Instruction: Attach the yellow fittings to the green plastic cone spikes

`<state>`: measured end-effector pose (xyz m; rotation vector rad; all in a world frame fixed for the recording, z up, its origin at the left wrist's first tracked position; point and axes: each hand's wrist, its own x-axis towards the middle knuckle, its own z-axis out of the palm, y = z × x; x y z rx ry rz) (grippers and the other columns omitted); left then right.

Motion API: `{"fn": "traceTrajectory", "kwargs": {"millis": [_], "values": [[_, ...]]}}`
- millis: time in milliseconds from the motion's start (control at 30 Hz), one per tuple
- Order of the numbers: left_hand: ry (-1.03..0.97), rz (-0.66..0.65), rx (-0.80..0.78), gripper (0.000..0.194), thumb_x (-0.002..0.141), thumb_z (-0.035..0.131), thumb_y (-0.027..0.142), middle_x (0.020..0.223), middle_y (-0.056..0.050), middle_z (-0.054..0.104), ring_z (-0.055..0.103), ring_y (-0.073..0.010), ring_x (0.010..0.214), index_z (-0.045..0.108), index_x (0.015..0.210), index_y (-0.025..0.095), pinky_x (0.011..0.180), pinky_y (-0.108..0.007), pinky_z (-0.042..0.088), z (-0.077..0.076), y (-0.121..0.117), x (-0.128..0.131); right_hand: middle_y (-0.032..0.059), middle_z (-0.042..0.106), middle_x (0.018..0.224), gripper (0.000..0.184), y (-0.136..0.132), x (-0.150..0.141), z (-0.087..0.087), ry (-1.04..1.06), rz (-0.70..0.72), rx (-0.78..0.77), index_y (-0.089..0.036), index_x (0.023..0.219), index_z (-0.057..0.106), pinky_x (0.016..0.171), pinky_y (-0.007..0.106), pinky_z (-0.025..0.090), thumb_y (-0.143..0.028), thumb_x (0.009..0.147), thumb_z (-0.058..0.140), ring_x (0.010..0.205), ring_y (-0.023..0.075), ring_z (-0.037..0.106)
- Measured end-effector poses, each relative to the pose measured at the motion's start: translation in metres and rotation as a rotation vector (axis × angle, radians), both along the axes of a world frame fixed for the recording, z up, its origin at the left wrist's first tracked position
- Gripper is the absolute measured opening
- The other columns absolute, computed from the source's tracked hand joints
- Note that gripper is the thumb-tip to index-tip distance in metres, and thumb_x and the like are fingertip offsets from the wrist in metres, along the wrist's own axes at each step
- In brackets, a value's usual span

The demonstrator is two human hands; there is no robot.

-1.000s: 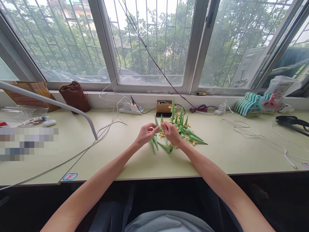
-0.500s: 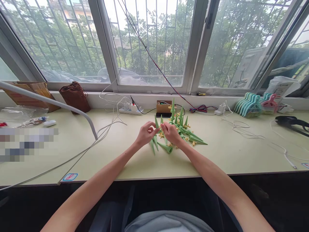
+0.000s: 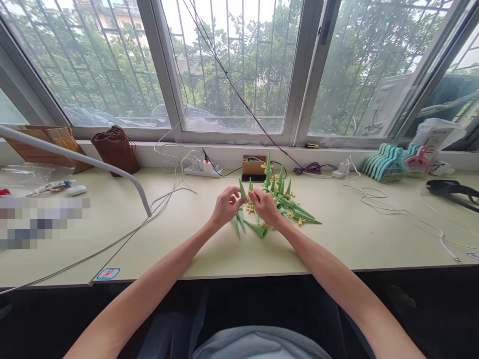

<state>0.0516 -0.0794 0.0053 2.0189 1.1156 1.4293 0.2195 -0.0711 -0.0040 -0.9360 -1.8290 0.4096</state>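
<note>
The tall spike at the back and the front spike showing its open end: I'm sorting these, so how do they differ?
The tall spike points up; the front spike lies down. The front spike shows its hollow wide end; the tall spike's wide end faces down. Both are green and tapered.

Indoor workroom, whether home or office unclear. A long desk [image 3: 337, 239] spans mid-frame below barred windows [image 3: 243, 60]; a power strip [image 3: 191, 172] lies left of centre.
</note>
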Motion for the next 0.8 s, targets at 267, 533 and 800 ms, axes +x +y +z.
{"fn": "traceTrajectory", "kwargs": {"millis": [267,533,800], "values": [[-0.063,-0.041,-0.088,0.04,0.083,0.061,0.058,0.073,0.002,0.052,0.047,-0.007,0.05,0.052,0.089,0.02,0.046,-0.019,0.033,0.0005,0.0007,0.0001,-0.0032,0.041,0.054,0.042,-0.0012,-0.0011,-0.0009,0.013,-0.009,0.003,-0.022,0.069,0.04,0.053,0.027,0.029,-0.052,0.098,0.037,0.052,0.0129,0.034],[-0.2,-0.089,-0.191,0.054,0.088,0.041,0.071,0.051,0.003,0.053,0.045,-0.0097,0.041,0.053,0.083,0.019,0.044,-0.022,0.036,0.0035,0.0024,0.0019,-0.0027,0.047,0.057,0.041,-0.0033,-0.0014,0.001,0.046,-0.016,0.013,-0.022,0.071,0.042,0.056,0.026,0.033,-0.051,0.099,0.036,0.052,0.0123,0.039],[-0.237,-0.202,-0.385,0.052,0.083,0.052,0.07,0.047,0.002,0.055,0.043,-0.0101,0.039,0.055,0.082,0.018,0.042,-0.022,0.033,0.0096,-0.0027,0.0015,-0.002,0.051,0.06,0.036,-0.0034,-0.0009,0.0,0.027,0.049,0.036,-0.022,0.071,0.043,0.058,0.026,0.035,-0.044,0.099,0.039,0.054,0.0126,0.043]]}}
